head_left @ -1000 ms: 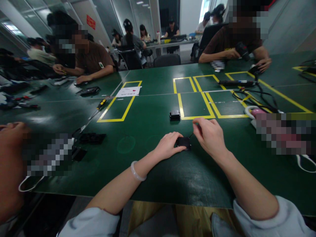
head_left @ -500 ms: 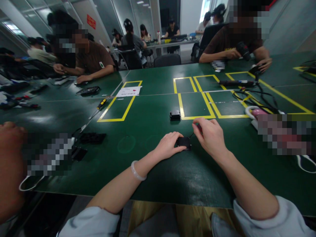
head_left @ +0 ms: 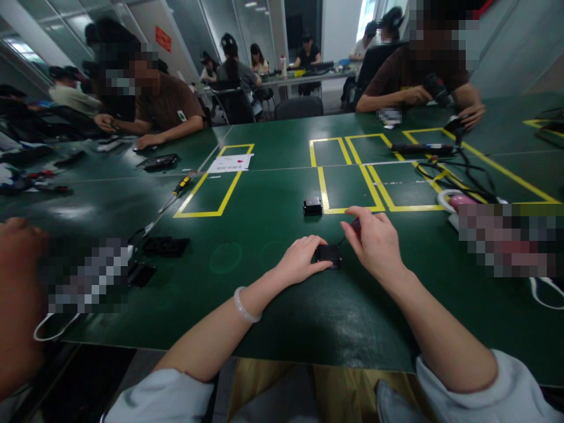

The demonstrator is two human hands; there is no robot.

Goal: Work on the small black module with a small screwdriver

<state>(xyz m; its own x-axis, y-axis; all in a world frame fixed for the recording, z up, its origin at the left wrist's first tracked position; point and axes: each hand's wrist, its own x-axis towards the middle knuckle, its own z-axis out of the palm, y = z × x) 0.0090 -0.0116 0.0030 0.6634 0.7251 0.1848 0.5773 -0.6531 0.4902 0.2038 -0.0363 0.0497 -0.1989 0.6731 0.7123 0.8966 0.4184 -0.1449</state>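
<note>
My left hand (head_left: 301, 258) grips a small black block (head_left: 330, 256) from its left side, thumb along the near edge and fingers on the far edge. The block rests on the green table (head_left: 282, 317). Just right of it, my right hand (head_left: 374, 238) pinches a small screwdriver (head_left: 355, 224) with a dark handle. The thin shaft slants down to the block's far right corner; whether the tip touches a screw is too small to tell. Beyond my left hand stands a second black block (head_left: 312, 205), beside a yellow tape line.
Black parts (head_left: 165, 247) and a yellow-black screwdriver (head_left: 182, 185) lie to the left. A paper sheet (head_left: 231, 163), taped rectangles and black cables (head_left: 471, 170) are farther off. Another person's arm (head_left: 20, 305) is at the left edge; a person opposite holds a tool (head_left: 436, 90).
The fingers of my right hand have shifted slightly on the screwdriver, showing more of its handle. My left hand and the block stay in place.
</note>
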